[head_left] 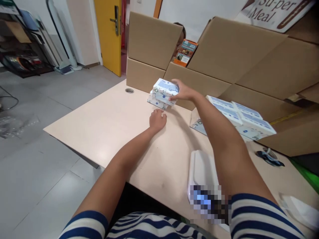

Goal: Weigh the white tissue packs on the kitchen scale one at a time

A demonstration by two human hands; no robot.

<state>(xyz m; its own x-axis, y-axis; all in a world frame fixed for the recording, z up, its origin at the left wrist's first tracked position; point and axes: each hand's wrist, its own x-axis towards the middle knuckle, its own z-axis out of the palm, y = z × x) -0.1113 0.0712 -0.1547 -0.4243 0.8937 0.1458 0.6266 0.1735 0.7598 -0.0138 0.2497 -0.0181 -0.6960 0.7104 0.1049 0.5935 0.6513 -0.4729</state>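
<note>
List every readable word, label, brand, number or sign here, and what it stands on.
"Su-per Meal": white panel, top right.
Top pack, gripped by the right hand: lettering too blurred.
Other packs: too blurred.
Orange box: too small.
Device screen: pixelated, unreadable.

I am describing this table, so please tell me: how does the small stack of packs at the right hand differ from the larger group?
The small stack shows a single top; the larger group shows several tops side by side. The right hand grips the small stack, while no hand touches the larger group. Both have white packaging with blue panels on top.
</note>
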